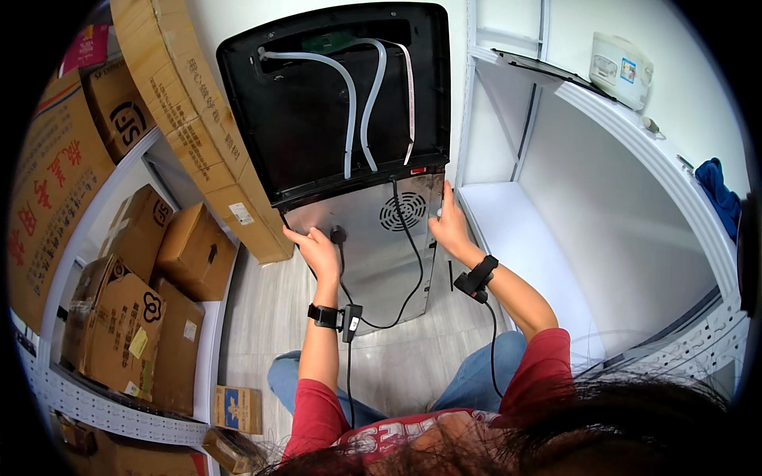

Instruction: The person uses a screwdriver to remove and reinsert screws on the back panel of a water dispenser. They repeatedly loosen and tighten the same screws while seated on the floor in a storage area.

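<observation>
In front of me stands a tall appliance, by its look a water dispenser, with a silver metal panel (365, 262) on its lower body. The hollow black upper section (309, 119) faces me, showing two pale hoses (349, 119) and a flat white ribbon cable (410, 103). My left hand (317, 252) is closed on the metal body's left edge. My right hand (451, 226) grips the opposite edge, thumb on the panel face and fingers along the side. A black power cord (417, 262) loops down the panel, past a round vent (402, 212) and its plug (339, 235).
Cardboard boxes (198, 250) fill the left shelves, and a long upright carton (198, 119) leans beside the appliance. On the right, a white shelf unit (524, 230) carries a white rice cooker (621, 70) and blue cloth (718, 194). A small box (238, 408) lies on the floor.
</observation>
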`<state>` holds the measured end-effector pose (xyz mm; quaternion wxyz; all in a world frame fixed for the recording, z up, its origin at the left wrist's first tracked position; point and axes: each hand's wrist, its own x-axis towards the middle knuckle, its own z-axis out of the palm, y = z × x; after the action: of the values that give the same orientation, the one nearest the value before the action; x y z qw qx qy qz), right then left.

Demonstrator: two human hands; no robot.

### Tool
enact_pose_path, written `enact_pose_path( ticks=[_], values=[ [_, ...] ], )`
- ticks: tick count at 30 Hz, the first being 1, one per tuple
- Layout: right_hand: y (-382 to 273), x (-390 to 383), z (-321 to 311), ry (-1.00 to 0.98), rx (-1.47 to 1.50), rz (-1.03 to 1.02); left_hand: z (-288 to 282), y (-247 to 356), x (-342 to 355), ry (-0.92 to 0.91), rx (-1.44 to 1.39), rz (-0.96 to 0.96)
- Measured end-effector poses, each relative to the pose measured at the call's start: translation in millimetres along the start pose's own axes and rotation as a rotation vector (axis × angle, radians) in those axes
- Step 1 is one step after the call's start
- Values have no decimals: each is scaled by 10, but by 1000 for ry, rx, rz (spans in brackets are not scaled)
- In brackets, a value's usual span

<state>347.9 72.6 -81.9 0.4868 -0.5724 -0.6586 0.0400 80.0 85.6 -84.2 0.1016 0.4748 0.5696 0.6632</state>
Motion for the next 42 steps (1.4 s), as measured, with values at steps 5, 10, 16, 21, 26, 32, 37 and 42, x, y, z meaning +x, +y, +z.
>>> enact_pose_path(
  ticks=[5, 10, 16, 21, 26, 32, 37, 42],
  values=[
    [-271, -163, -81, -73, 42, 38, -64, -250, 166, 72, 73, 102],
    [-283, -242, -328, -112, 66, 50, 23, -184, 179, 11, 119, 57],
    [-189, -300, -221, 37, 6, -133, 10, 127, -141, 12, 99, 12],
    [-402, -449, -373, -149, 84, -360, 48, 555, -713, -510, 45, 91],
    [-854, -573, -702, -18, 63, -525, 447, 405, -1125, -774, -211, -90],
    [-864, -782, -951, 0, -10, -707, 746, 605, -1454, -1064, -383, -312],
    [-904, -805, -965, 55, 20, -811, 851, 499, -1395, -954, -278, 85],
    [-861, -738, -1148, 79, -5, -886, 490, 1127, -1518, -781, -6, 359]
  ],
)
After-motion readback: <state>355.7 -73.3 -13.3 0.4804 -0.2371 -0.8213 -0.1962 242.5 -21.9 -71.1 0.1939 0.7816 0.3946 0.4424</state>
